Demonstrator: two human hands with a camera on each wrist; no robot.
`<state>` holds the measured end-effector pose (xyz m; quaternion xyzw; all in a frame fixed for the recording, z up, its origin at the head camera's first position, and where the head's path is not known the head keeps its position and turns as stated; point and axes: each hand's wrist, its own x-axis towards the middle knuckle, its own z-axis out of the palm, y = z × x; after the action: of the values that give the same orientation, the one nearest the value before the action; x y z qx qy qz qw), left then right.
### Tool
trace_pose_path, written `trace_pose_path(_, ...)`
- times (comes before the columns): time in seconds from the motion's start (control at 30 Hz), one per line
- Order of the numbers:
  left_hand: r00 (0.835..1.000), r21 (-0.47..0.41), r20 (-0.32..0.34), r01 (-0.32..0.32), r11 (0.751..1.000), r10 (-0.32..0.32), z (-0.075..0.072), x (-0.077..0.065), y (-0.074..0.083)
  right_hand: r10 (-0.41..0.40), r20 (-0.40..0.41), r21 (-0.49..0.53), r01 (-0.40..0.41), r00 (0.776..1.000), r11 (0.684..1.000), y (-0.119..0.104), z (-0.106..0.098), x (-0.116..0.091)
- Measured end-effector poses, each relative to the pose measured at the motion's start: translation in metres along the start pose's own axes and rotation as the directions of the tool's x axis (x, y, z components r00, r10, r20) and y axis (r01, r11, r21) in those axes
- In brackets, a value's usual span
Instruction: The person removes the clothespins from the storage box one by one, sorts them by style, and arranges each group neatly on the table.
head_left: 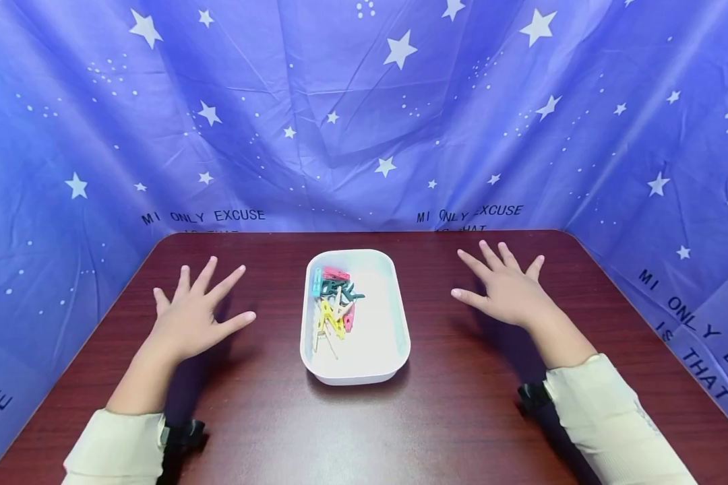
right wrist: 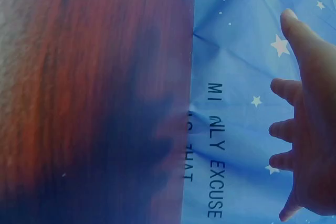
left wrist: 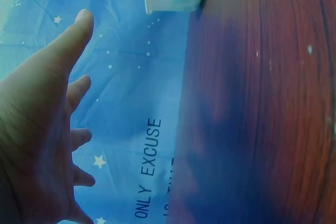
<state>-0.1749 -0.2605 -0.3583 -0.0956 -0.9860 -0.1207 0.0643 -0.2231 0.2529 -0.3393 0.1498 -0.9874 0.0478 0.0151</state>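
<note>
A white rectangular tray [head_left: 382,337] stands in the middle of the table. Along its left side lies a pile of small clothespins: a light blue one [head_left: 317,281], red ones, dark green ones [head_left: 334,289], yellow ones [head_left: 330,318] and pale wooden ones. My left hand [head_left: 191,320] hovers over the table to the left of the tray, fingers spread and holding nothing. To the right, my right hand [head_left: 512,293] is likewise held above the table with spread fingers. Both wrist views show the hands apart from the tray, whose end appears at the top.
The dark red wooden table [head_left: 364,438] has rounded far corners. Behind it and at both sides hangs a blue curtain [head_left: 340,87] with white stars and black lettering. A black band with a small device [head_left: 185,433] sits at the left wrist, another [head_left: 532,397] at the right.
</note>
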Motion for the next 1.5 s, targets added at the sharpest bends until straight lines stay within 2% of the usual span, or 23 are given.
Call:
trace_pose_path(0.17, 1.000, -0.113, 0.017, -0.023, 0.993, 0.025, 0.005, 0.004, 0.004, -0.048, -0.014, 0.034, 0.048, 0.999, 0.998, -0.007, -0.005, 0.005)
trace_pose_path(0.33, 0.997, -0.243, 0.012, -0.069, 0.968, 0.074, 0.012, 0.009, 0.011, -0.086, -0.018, 0.081, 0.088, 0.996, 0.993, -0.016, -0.009, 0.011)
trace_pose_path(0.43, 0.994, -0.334, -0.004, -0.102, 0.937, 0.107, 0.015, 0.012, 0.016, -0.111, -0.018, 0.095, 0.112, 0.994, 0.989, -0.022, -0.012, 0.014)
trace_pose_path(0.57, 0.989, -0.455, -0.028, -0.141, 0.879, 0.144, 0.019, 0.014, 0.021, -0.139, -0.012, 0.114, 0.139, 0.990, 0.984, -0.028, -0.017, 0.018)
trace_pose_path(0.8, 0.990, -0.572, -0.043, -0.134, 0.809, 0.134, 0.026, 0.018, 0.029, -0.172, -0.020, 0.152, 0.173, 0.985, 0.973, -0.041, -0.023, 0.026)
trace_pose_path(0.87, 0.992, -0.621, -0.036, -0.116, 0.776, 0.119, 0.029, 0.019, 0.032, -0.187, -0.019, 0.161, 0.188, 0.982, 0.969, -0.044, -0.025, 0.028)
trace_pose_path(0.93, 0.995, -0.683, -0.017, -0.085, 0.725, 0.101, 0.032, 0.020, 0.034, -0.209, -0.017, 0.169, 0.209, 0.978, 0.963, -0.048, -0.027, 0.031)
trace_pose_path(1.0, 0.996, -0.745, 0.010, -0.050, 0.666, 0.086, 0.035, 0.020, 0.037, -0.241, -0.025, 0.176, 0.241, 0.970, 0.954, -0.051, -0.029, 0.034)
trace_pose_path(1.1, 0.995, -0.827, 0.042, -0.013, 0.562, 0.085, 0.039, 0.021, 0.042, -0.285, -0.040, 0.192, 0.287, 0.958, 0.938, -0.057, -0.032, 0.038)
trace_pose_path(1.23, 0.990, -0.889, 0.090, 0.032, 0.457, 0.105, 0.045, 0.021, 0.048, -0.318, -0.051, 0.225, 0.321, 0.947, 0.920, -0.064, -0.036, 0.041)
trace_pose_path(1.37, 0.983, -0.917, 0.131, 0.070, 0.392, 0.132, 0.053, 0.023, 0.050, -0.342, -0.046, 0.254, 0.342, 0.939, 0.905, -0.071, -0.038, 0.045)
trace_pose_path(1.5, 0.978, -0.928, 0.141, 0.076, 0.365, 0.156, 0.060, 0.024, 0.053, -0.379, -0.046, 0.267, 0.377, 0.924, 0.887, -0.080, -0.040, 0.051)
